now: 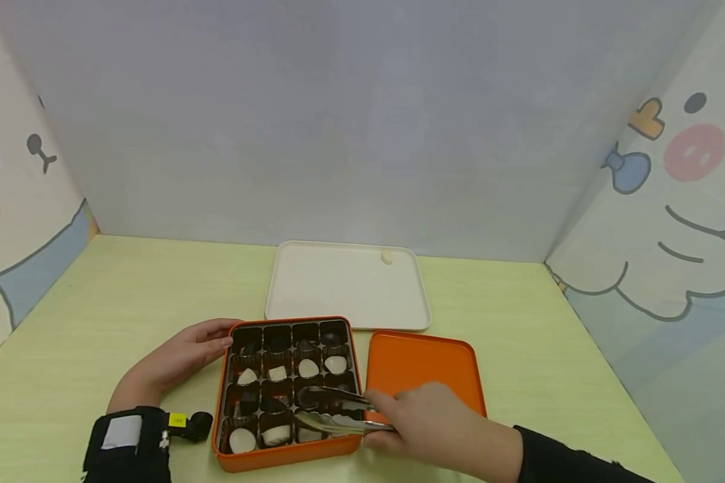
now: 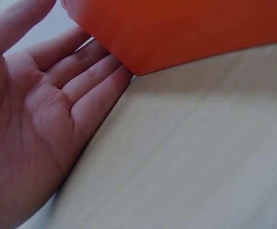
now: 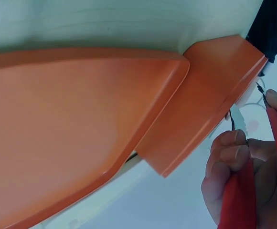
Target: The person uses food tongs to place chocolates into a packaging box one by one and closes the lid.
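My right hand (image 1: 425, 424) grips metal tongs (image 1: 338, 426) with red handles (image 3: 239, 202). The tongs' tips are apart, over the lower right compartments of an orange box (image 1: 290, 458). A dark divided insert fills that box: dark chocolates (image 1: 250, 402) sit in the first and third rows, white chocolates (image 1: 308, 367) in the second and fourth. Whether the tips touch a piece I cannot tell. At the box's upper left corner rests my left hand (image 1: 184, 359), its fingers fairly straight against the orange side wall (image 2: 176, 33).
Behind the box lies a white tray (image 1: 344, 288) with a small white piece (image 1: 387, 257) near its far right corner. An orange lid (image 1: 423, 362) lies right of the box, partly behind my right hand. Printed panels and a grey wall (image 1: 338, 134) surround the table.
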`<state>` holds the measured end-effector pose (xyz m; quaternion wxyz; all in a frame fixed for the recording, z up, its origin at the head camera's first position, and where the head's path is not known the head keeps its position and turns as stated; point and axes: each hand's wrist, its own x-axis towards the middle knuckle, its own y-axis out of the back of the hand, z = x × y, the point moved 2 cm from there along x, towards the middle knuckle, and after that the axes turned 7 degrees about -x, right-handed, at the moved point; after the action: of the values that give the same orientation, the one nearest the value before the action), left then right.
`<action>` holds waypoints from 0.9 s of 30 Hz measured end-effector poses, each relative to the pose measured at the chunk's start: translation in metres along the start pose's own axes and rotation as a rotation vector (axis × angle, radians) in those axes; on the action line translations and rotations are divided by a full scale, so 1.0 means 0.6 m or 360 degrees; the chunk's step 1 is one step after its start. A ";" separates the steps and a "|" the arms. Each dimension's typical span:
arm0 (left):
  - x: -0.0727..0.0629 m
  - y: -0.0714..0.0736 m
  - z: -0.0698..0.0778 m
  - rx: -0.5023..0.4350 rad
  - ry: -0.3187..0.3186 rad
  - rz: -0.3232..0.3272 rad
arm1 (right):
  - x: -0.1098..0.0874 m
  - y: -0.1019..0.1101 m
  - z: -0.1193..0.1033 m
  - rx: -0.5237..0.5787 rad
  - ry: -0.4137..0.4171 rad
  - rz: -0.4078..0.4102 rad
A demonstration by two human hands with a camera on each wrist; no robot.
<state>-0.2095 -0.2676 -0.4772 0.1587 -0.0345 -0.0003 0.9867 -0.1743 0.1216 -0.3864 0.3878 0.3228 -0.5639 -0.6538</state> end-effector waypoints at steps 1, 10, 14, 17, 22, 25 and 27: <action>0.000 0.000 0.001 0.0001 -0.0005 -0.0001 | 0.000 0.001 0.004 -0.0008 -0.0034 -0.0012; 0.003 -0.001 0.003 0.0016 -0.0004 -0.0017 | 0.009 -0.014 0.071 0.0135 -0.0621 -0.0081; 0.003 0.000 0.001 0.0004 0.0012 -0.0020 | 0.015 -0.037 0.109 0.0085 -0.0882 -0.0084; 0.002 0.000 0.000 0.0000 0.0027 -0.0009 | 0.021 -0.057 0.136 -0.0001 -0.0967 -0.0048; 0.001 0.000 0.001 0.0014 0.0042 0.0010 | 0.037 -0.091 0.177 -0.0158 -0.0998 -0.0155; 0.001 -0.001 0.002 0.0010 0.0042 0.0011 | 0.055 -0.106 0.196 -0.0212 -0.1026 -0.0319; 0.002 -0.001 0.001 0.0004 0.0036 0.0004 | 0.069 -0.111 0.207 -0.0228 -0.1049 -0.0408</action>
<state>-0.2105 -0.2664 -0.4765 0.1575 -0.0454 0.0029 0.9865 -0.3107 0.1504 -0.4325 0.1217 0.1348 -0.5662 -0.8040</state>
